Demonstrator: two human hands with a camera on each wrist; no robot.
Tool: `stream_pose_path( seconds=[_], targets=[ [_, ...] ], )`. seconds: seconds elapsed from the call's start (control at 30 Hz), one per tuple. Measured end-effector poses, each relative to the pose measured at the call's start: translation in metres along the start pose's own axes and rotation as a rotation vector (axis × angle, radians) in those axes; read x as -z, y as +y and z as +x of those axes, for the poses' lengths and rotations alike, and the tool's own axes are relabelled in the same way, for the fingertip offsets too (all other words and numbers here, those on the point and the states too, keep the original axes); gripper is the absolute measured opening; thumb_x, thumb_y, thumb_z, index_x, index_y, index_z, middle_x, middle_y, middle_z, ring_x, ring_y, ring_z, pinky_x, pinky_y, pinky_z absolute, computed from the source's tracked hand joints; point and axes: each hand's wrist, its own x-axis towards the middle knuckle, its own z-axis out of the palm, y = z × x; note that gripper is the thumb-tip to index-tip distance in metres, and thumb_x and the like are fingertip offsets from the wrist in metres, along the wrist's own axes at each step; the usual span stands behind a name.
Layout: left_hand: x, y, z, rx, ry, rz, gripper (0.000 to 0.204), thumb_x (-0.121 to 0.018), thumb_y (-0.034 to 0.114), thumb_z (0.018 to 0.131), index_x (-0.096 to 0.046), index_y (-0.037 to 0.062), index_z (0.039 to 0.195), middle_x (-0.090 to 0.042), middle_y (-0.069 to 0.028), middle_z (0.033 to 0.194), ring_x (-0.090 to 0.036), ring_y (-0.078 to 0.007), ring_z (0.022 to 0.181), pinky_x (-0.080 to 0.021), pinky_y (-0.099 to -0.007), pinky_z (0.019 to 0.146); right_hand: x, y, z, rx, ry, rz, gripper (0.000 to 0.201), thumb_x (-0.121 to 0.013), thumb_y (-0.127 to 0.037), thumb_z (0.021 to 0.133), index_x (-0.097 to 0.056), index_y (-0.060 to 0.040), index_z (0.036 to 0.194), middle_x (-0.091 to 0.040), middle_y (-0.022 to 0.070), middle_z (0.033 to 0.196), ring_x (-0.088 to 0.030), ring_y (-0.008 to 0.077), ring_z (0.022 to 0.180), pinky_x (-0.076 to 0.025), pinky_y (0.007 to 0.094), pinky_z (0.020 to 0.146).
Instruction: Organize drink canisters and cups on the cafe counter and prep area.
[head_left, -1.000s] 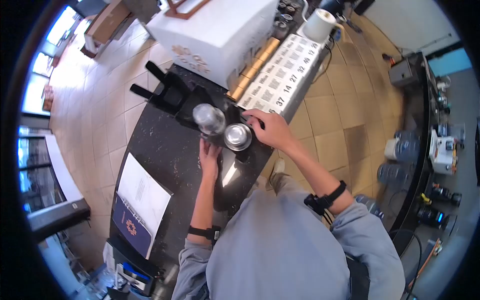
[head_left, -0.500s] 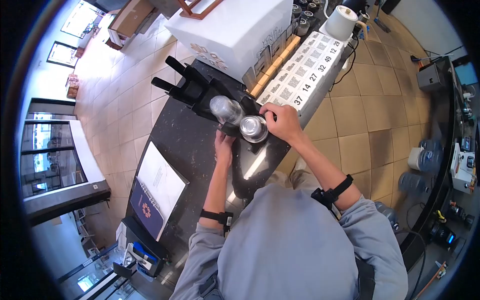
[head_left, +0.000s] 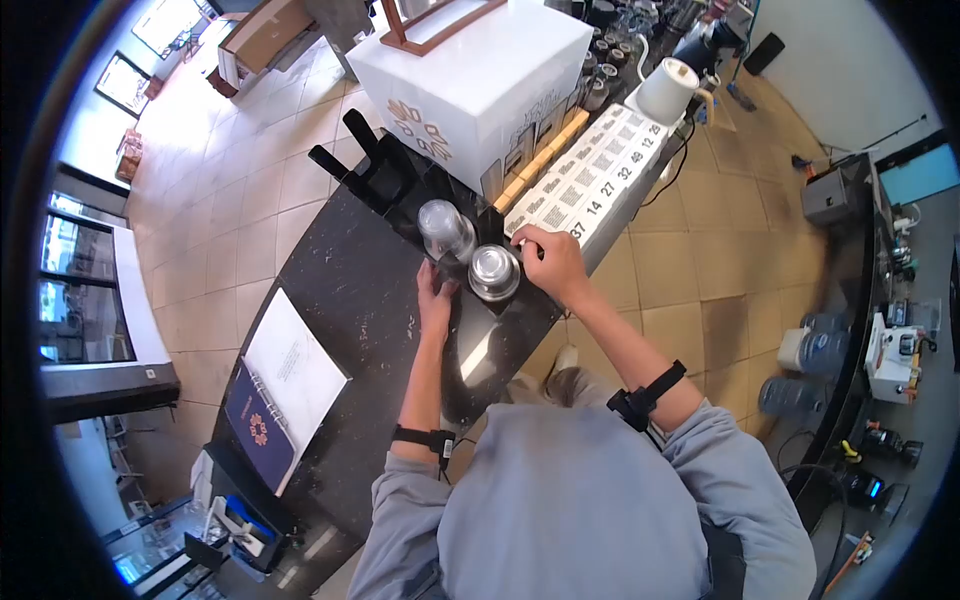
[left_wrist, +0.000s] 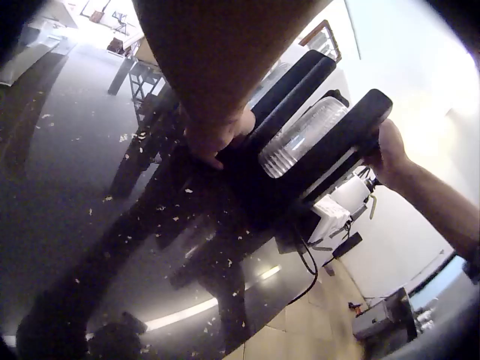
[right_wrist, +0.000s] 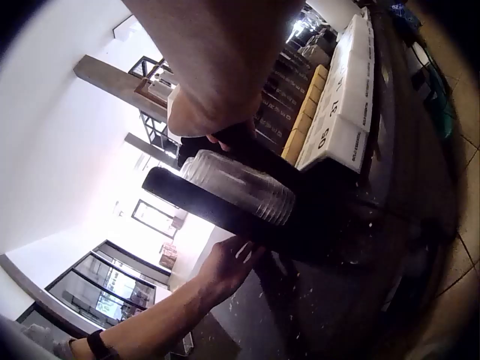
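Note:
A black stand [head_left: 385, 190] with long upright bars is on the dark counter, a clear ribbed cup [head_left: 445, 230] upside down in it. Close beside the cup is a round shiny metal piece [head_left: 494, 272]. My right hand [head_left: 552, 263] curls its fingers round the near right side of the stand; the left wrist view shows that hand [left_wrist: 391, 156] at a black bar. On the other side, low by the counter, my left hand [head_left: 434, 300] holds the stand's edge with bent fingers. The right wrist view shows the left hand [right_wrist: 225, 262] under the bar, fingertips partly hidden.
Beyond the stand are a big white box [head_left: 450, 80], a wooden strip [head_left: 545, 155] and a long carton with numbered labels [head_left: 600, 175]. A white kettle [head_left: 667, 92] stands at its far end. An open ring binder [head_left: 285, 380] lies on the counter's left.
The head view has shifted and turned slightly. Both hands stay at the stand. The right hand and stand sit a little closer over the carton's near labels, now partly covering the 37.

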Motion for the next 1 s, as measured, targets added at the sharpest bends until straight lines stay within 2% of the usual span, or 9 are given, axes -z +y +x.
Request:
stream_pose_path(
  seconds=[0.2,0.37,0.43,0.47,0.53,0.57,0.73,0.8,1.0],
  targets=[
    [-0.013,-0.009,-0.016,-0.102,0.096,0.336,0.070,-0.063,0.002,0.088,-0.035,0.0027,0.153,-0.042,-0.0152,0.153,-0.044,-0.0272,0.140,-0.033,-0.0361,0.116,0.007,0.007,0.013,0.094,-0.054,0.042,0.020,-0.052,-0.003,0.081,-0.071,-0.0073,0.082,-0.062,0.0171,0.061,-0.061,0.0320,0.050,-0.047,0.0388,0.051],
    [-0.028,0.003,-0.039,-0.016,0.137,0.382,0.069,-0.061,0.004,0.090,-0.034,-0.0006,0.153,-0.052,-0.0146,0.145,-0.052,-0.0220,0.129,-0.041,-0.0338,0.108,0.003,0.012,0.013,0.136,-0.076,0.044,0.017,-0.055,-0.010,0.085,-0.073,-0.0094,0.086,-0.066,0.0145,0.068,-0.065,0.0318,0.058,-0.052,0.0398,0.059],
    [-0.029,-0.011,-0.045,0.064,0.084,0.164,0.069,-0.060,0.002,0.089,-0.034,-0.0007,0.153,-0.055,-0.0144,0.142,-0.056,-0.0214,0.124,-0.045,-0.0323,0.104,0.012,0.008,0.011,0.003,-0.256,0.091,0.022,-0.062,-0.021,0.091,-0.070,-0.0105,0.109,-0.072,0.0131,0.085,-0.070,0.0293,0.076,-0.055,0.0373,0.071],
    [-0.030,-0.020,-0.046,0.004,0.048,0.025,0.058,-0.056,-0.001,0.089,-0.045,-0.0013,0.145,-0.061,-0.0112,0.132,-0.060,-0.0197,0.116,-0.047,-0.0304,0.099,0.018,0.006,0.008,0.040,-0.236,0.202,0.031,-0.063,-0.025,0.091,-0.065,-0.0120,0.118,-0.072,0.0140,0.095,-0.070,0.0318,0.085,-0.055,0.0399,0.075],
    [-0.038,-0.005,-0.066,0.093,0.019,0.042,0.057,-0.058,0.001,0.091,-0.044,-0.0017,0.146,-0.059,-0.0115,0.135,-0.057,-0.0200,0.122,-0.047,-0.0316,0.101,0.028,0.013,-0.006,0.049,-0.276,0.285,0.056,-0.066,-0.030,0.090,-0.050,-0.0101,0.140,-0.066,0.0193,0.121,-0.066,0.0375,0.107,-0.052,0.0444,0.089],
    [-0.046,0.005,-0.070,0.162,-0.026,0.041,0.057,-0.060,0.003,0.093,-0.042,-0.0021,0.147,-0.056,-0.0117,0.138,-0.053,-0.0203,0.128,-0.046,-0.0328,0.103,0.030,0.017,-0.011,0.065,-0.288,0.297,0.056,-0.066,-0.030,0.090,-0.050,-0.0101,0.140,-0.066,0.0193,0.121,-0.066,0.0375,0.107,-0.052,0.0444,0.089],
    [-0.055,-0.007,-0.075,0.105,0.023,0.053,0.048,-0.053,-0.007,0.088,-0.055,0.0015,0.135,-0.062,-0.0055,0.123,-0.060,-0.0138,0.103,-0.048,-0.0285,0.089,0.018,0.032,-0.038,-0.029,-0.280,0.192,0.055,-0.064,-0.025,0.092,-0.046,0.0016,0.137,-0.066,0.0293,0.115,-0.064,0.0458,0.105,-0.051,0.0528,0.090],
    [-0.062,0.000,-0.080,0.148,0.045,0.039,0.030,-0.057,-0.005,0.088,-0.061,0.0017,0.117,-0.065,-0.0039,0.106,-0.062,-0.0144,0.092,-0.051,-0.0293,0.085,0.011,0.037,-0.036,0.008,-0.256,0.194,0.051,-0.061,-0.022,0.093,-0.046,0.0017,0.136,-0.067,0.0319,0.104,-0.065,0.0499,0.096,-0.051,0.0555,0.085],
    [-0.070,0.001,-0.084,0.141,0.036,0.048,0.034,-0.061,-0.001,0.087,-0.060,0.0004,0.120,-0.063,-0.0049,0.111,-0.060,-0.0168,0.099,-0.049,-0.0300,0.088,0.019,0.041,-0.025,-0.006,-0.341,0.184,0.052,-0.061,-0.021,0.094,-0.044,0.0039,0.136,-0.067,0.0342,0.097,-0.065,0.0497,0.095,-0.052,0.0552,0.083]
  ],
)
